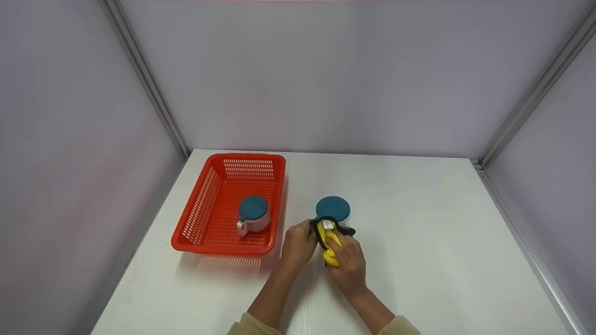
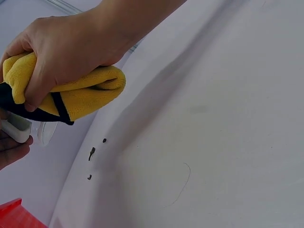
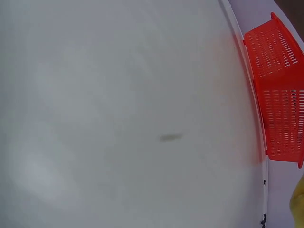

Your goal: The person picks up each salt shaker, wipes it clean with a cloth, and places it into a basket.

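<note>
A jar with a round blue lid and a white handle is in front of both hands. My left hand holds it by that handle, its fingertips partly showing at the left edge of the left wrist view. In my right hand is a bunched yellow cleaning cloth with black edging, gripped right at the near side of the jar. The cloth hides much of the jar's body. Only a yellow bit of cloth shows in the right wrist view.
Left of the hands stands a red plastic basket with slotted walls. A second blue-lidded jar with a white handle is inside it. Dark crumbs and a hair lie on the white table. Pale panels enclose the table.
</note>
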The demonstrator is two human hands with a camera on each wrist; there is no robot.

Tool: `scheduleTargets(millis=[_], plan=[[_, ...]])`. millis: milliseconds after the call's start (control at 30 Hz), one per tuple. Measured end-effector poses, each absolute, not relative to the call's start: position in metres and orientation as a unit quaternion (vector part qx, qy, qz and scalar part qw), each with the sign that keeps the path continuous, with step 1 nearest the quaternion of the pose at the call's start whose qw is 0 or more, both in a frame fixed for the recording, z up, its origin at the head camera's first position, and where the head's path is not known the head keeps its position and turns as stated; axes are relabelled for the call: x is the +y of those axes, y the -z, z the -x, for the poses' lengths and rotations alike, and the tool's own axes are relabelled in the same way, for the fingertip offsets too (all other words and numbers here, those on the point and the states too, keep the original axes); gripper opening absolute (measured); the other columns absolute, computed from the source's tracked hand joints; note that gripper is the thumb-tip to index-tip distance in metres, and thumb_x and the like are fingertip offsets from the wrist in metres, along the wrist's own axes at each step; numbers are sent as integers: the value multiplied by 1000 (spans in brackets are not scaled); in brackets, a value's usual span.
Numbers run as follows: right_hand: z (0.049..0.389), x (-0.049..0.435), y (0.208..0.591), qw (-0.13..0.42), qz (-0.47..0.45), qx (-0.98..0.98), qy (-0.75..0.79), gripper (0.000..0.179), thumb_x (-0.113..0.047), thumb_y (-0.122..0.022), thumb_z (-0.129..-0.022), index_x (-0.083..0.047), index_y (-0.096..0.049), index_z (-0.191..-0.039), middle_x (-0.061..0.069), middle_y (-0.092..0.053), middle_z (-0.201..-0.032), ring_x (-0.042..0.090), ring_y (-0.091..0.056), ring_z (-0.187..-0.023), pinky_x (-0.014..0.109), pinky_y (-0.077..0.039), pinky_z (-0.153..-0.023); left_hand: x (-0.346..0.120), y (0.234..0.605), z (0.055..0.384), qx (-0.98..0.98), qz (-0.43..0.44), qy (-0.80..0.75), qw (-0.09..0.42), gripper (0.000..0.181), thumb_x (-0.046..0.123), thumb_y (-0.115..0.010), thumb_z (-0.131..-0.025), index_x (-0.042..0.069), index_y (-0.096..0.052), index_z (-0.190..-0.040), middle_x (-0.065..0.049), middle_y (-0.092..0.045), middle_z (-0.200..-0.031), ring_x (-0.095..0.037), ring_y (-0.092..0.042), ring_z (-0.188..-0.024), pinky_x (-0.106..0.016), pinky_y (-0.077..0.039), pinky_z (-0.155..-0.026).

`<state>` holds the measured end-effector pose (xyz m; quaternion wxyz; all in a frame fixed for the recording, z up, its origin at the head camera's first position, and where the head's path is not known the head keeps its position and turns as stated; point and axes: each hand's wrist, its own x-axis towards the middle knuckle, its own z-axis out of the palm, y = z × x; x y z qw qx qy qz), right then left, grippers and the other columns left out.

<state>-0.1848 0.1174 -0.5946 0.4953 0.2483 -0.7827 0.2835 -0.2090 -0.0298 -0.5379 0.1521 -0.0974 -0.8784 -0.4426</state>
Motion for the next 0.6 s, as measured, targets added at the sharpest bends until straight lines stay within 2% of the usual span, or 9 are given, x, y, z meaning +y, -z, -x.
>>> scheduleTargets(millis=[133, 367, 467, 600], plan=[[183, 118, 596, 475, -252, -791, -292, 26, -21, -63, -93, -9, -70, -115, 10, -68, -115, 24, -61, -96, 19, -47, -100, -31, 539, 209, -880, 104, 432, 168, 10, 5, -63, -94, 5, -71, -88, -1, -70, -73, -7, -59, -62, -21, -56, -64], [183, 120, 596, 456, -253, -799, -300, 36, -14, -72, -81, -10, -69, -117, 8, -69, -116, 22, -63, -95, 22, -53, -93, -32, 536, 209, -883, 93, 435, 148, 11, 9, -64, -95, 4, -73, -98, -1, -71, -75, -7, -58, -63, -19, -55, -64], [184, 120, 594, 457, -251, -798, -302, 35, -16, -71, -82, -10, -69, -117, 8, -68, -117, 22, -63, -97, 20, -50, -96, -31, 534, 209, -885, 89, 435, 139, 10, 11, -64, -95, 6, -73, -98, 2, -69, -72, -6, -56, -61, -17, -54, -63], [186, 121, 587, 466, -251, -792, -304, 28, -21, -67, -90, -9, -69, -115, 9, -68, -117, 23, -63, -98, 19, -47, -100, -31, 534, 210, -886, 89, 437, 126, 9, 12, -65, -95, 7, -73, -96, 3, -68, -71, -6, -54, -60, -17, -52, -60]])
